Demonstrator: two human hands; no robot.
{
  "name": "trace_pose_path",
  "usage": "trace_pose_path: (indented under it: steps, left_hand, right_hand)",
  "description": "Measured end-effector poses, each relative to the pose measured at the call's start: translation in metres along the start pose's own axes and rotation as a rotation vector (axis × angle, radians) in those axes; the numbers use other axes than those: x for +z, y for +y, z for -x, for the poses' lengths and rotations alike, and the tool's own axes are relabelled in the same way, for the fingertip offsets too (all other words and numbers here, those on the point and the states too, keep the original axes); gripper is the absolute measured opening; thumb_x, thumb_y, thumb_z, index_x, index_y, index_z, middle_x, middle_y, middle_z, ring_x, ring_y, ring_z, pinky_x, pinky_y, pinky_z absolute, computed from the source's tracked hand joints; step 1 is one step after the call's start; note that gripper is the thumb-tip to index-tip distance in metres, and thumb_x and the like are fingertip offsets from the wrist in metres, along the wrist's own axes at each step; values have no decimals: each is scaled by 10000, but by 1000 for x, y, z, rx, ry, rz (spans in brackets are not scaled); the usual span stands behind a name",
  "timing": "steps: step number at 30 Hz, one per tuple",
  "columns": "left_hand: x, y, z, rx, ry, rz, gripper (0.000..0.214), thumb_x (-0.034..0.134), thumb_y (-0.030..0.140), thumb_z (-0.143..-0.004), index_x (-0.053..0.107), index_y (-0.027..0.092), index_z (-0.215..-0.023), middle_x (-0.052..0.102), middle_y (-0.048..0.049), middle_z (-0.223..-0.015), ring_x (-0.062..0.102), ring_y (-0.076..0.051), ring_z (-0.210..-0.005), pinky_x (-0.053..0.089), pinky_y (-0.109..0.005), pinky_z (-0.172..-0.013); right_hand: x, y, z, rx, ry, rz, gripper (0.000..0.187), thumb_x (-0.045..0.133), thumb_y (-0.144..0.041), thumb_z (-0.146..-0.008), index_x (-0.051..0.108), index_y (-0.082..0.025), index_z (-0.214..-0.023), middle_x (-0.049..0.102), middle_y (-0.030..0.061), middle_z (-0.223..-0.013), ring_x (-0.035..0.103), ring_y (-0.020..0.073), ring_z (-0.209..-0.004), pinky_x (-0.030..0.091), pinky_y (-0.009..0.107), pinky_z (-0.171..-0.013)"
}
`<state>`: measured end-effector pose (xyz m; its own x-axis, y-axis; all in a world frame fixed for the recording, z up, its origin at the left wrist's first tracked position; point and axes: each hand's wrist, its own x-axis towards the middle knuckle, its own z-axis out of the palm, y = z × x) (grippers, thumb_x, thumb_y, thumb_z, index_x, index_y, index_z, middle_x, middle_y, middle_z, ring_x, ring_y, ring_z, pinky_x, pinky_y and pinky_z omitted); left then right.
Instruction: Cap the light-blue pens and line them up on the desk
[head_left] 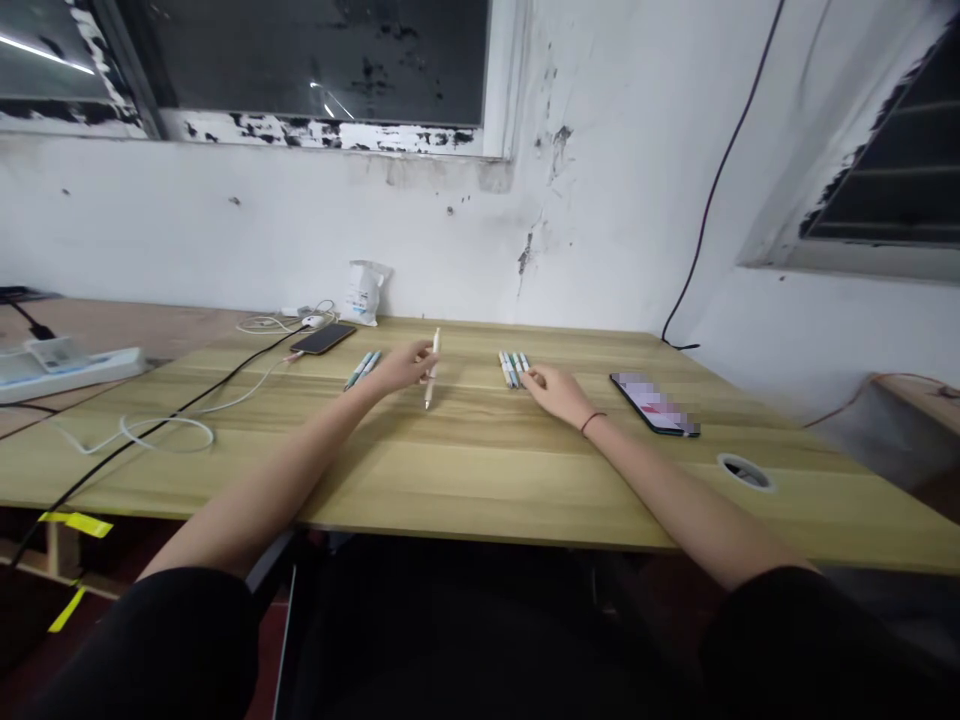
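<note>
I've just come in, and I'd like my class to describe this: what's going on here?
A person at a wooden table holds a white pen in the left hand. The right hand is at the near right end of a row of pens. More pens lie by the left forearm, and a phone lies further right.

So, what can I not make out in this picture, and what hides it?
All in the head view:
Part of the white pen: covered by the left hand.
Right hand at the pens: too small and blurred to tell whether it grips one.
Screen of the right phone: blocked out by pixels.
Print on the packet: too small.
Left end of the power strip: cut off by the picture's edge.
</note>
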<state>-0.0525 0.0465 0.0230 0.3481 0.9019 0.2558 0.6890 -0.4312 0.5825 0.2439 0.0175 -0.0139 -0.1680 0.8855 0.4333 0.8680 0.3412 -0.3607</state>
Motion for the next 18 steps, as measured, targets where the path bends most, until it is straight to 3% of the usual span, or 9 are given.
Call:
trace_pose_path:
  steps: [3, 5, 8, 13, 18]
  left_hand:
    - [8, 27, 11, 55, -66, 335, 399, 504, 453, -853, 544, 143, -1101, 618, -49, -862, 616, -119, -680, 523, -262, -648]
    - [12, 42, 17, 50, -87, 526, 445, 546, 424, -841, 489, 161, -1196, 619, -52, -907, 630, -120, -717, 545, -301, -717]
    - [15, 54, 22, 25, -87, 703, 401, 604, 361, -820, 502, 136, -1136, 639, -75, -943, 659, -152, -799, 538, -348, -814]
    - [15, 53, 22, 52, -90, 762, 373, 685, 353, -759, 541, 134, -1024, 660, -94, -983, 655, -193, -919, 512, -381, -889]
    - [14, 43, 20, 24, -172, 666, 437, 605, 512, -777, 596, 137, -1001, 630, -115, -1069, 655, -182, -869, 532, -360, -824]
  right_hand:
    - [1, -14, 6, -107, -80, -132, 385, 407, -461, -880, 645, -164, -823, 603, 21, -659, 502, 139, -590, 344, 252, -575]
    - [0, -24, 11, -172, -192, -285, 353, 458, -463, -859, 639, -164, -914, 635, 35, -757, 547, 152, -675, 396, 260, -626]
    - [-2, -35, 16, -227, -365, -497, 349, 480, -453, -858, 605, -175, -1028, 656, 58, -914, 586, 165, -828, 441, 277, -728]
    - [2, -37, 16, -218, -401, -638, 359, 443, -479, -875, 594, -153, -883, 655, 64, -870, 580, 149, -760, 450, 284, -710]
    - [6, -23, 10, -146, -386, -630, 382, 476, -508, -843, 588, -143, -851, 631, 45, -761, 531, 122, -640, 424, 261, -623]
